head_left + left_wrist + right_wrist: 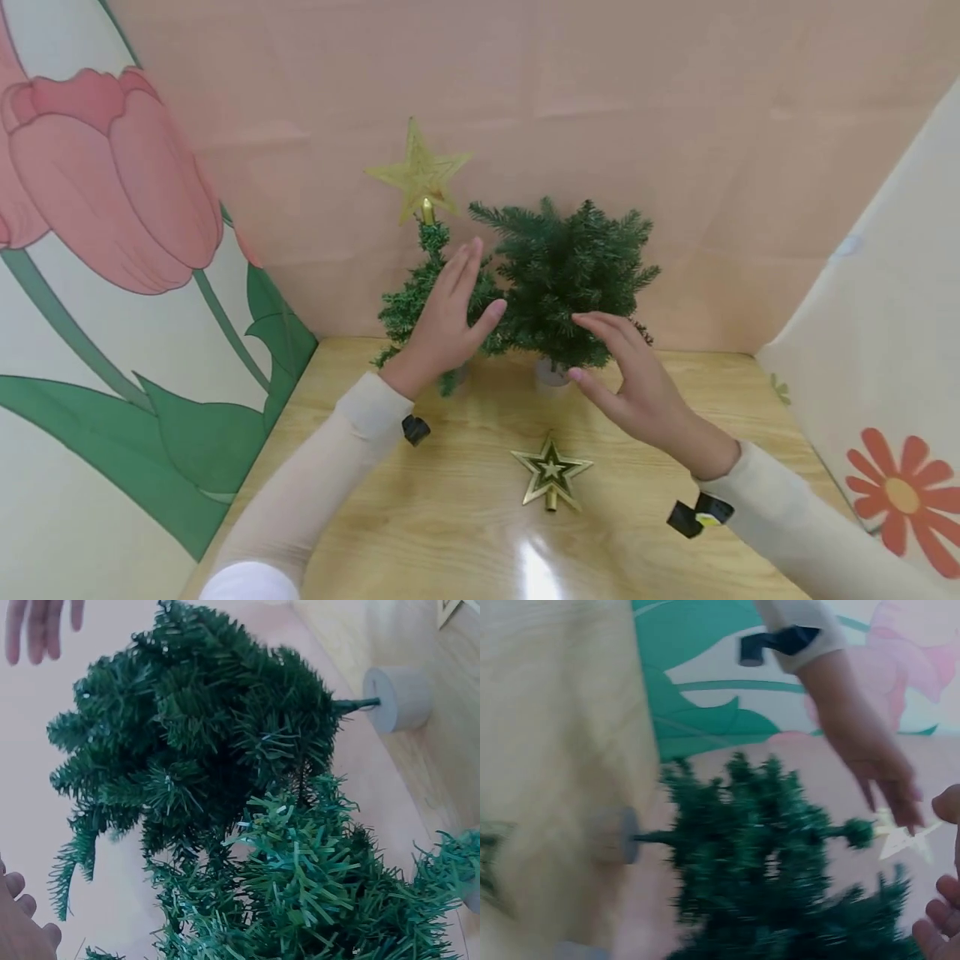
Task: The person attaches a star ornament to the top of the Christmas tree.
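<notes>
Two small artificial Christmas trees stand side by side at the back of the table. The left tree (405,312) carries a glittery gold star topper (420,173) on its tip. Bushier and darker, the right tree (573,262) has no star and rises from a pale round base (405,697). My left hand (448,321) overlaps the left tree, fingers extended, holding nothing. Beside the lower right of the darker tree is my right hand (637,387), its fingers loosely bent around nothing. A second gold star topper (551,472) lies flat on the table between my forearms.
The wooden table (450,500) meets a pink cloth backdrop (712,167) just behind the trees. A tulip-printed panel (112,183) borders the left side, and a white panel with an orange flower (900,496) borders the right. Small black devices (416,430) sit at both wrists.
</notes>
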### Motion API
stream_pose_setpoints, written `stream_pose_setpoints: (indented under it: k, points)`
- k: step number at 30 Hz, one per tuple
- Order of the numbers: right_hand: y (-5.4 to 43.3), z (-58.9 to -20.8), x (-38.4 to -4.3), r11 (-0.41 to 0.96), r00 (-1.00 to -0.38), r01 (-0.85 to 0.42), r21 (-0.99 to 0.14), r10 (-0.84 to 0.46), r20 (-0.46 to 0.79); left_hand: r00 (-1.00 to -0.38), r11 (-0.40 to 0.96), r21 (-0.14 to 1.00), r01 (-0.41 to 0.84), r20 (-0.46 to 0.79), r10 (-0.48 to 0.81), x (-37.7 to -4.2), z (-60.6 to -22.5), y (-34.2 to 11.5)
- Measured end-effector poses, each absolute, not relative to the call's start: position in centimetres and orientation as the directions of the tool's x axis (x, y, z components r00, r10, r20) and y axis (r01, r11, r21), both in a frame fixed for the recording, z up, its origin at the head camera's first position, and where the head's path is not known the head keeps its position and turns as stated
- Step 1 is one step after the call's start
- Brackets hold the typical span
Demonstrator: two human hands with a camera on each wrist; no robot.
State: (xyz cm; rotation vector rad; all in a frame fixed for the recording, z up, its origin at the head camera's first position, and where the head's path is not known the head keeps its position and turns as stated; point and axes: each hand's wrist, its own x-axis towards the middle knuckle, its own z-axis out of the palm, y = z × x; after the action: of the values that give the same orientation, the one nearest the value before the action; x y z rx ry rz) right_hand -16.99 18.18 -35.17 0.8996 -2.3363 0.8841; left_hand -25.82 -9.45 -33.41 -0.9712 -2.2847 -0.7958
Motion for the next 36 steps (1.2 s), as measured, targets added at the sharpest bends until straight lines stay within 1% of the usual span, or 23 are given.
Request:
stream_pose_setpoints:
  k: [4, 7, 12, 14, 17, 19, 25, 31, 36]
  points:
    - [18.7, -38.6, -16.2, 0.551, -0.679, -0.717, -0.428, -0.410, 0.609, -0.597, 0.576, 0.287, 0.765, 0.652, 0.468, -26.3, -33.1, -9.0]
    - [18.8, -42.2, -15.5, 0.548, -0.698, -0.704, -0.452, -0.414, 0.585, -0.591, 0.579, 0.273, 0.768, 0.650, 0.478, -26.4, -32.9, -8.6]
    - [18.9, -49.2, -14.6, 0.590, -0.783, -0.618, -0.520, -0.404, 0.472, -0.598, 0.592, 0.264, 0.762, 0.639, 0.484, -26.8, -32.7, -7.9]
    - [19.1, -51.3, -14.5, 0.615, -0.825, -0.563, -0.552, -0.385, 0.413, -0.600, 0.596, 0.261, 0.760, 0.634, 0.488, -27.0, -32.5, -7.6]
    - [19.6, -53.7, -14.5, 0.638, -0.862, -0.506, -0.581, -0.357, 0.359, -0.599, 0.597, 0.255, 0.760, 0.631, 0.493, -27.4, -32.1, -7.1]
    - [20.0, -54.8, -14.6, 0.648, -0.877, -0.480, -0.591, -0.341, 0.339, -0.611, 0.607, 0.257, 0.752, 0.618, 0.495, -27.6, -31.8, -6.9]
    - [20.8, -57.0, -15.0, 0.661, -0.891, -0.455, -0.597, -0.341, 0.300, -0.638, 0.627, 0.260, 0.734, 0.581, 0.506, -28.6, -31.0, -6.1]
    - [21.0, -57.9, -15.4, 0.613, -0.887, -0.456, -0.645, -0.371, 0.274, -0.646, 0.638, 0.260, 0.725, 0.576, 0.500, -29.4, -30.8, -5.3]
    - [20.9, -58.5, -15.6, 0.633, -0.889, -0.449, -0.631, -0.388, 0.243, -0.654, 0.661, 0.230, 0.715, 0.556, 0.514, -30.2, -30.8, -4.8]
